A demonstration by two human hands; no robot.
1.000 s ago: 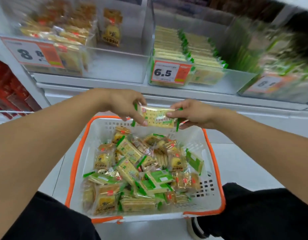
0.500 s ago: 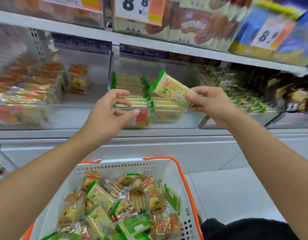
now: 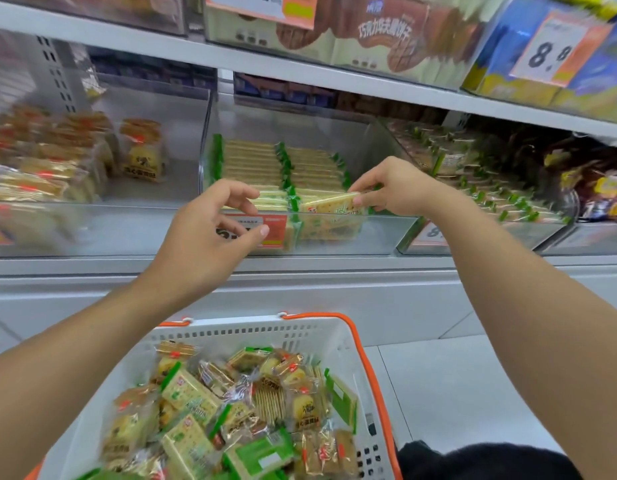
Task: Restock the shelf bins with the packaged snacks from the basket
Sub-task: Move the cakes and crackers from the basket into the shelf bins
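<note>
The right hand [image 3: 397, 188] pinches a flat, glossy cracker packet [image 3: 329, 206] by its right end, thumb below and fingers on top, at the front edge of the clear plastic bin [image 3: 380, 233]. The left hand [image 3: 210, 237] hovers just beside, fingers loosely curled, holding nothing. The white perforated basket [image 3: 341, 337] with orange rim holds crinkled packets below.

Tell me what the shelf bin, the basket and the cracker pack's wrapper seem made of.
Shelf bin: clear glossy plastic, probably acrylic; packs show through it.
Basket: white matte moulded plastic with slotted walls.
Cracker pack: shiny thin plastic film, likely; crackers visible inside.
</note>
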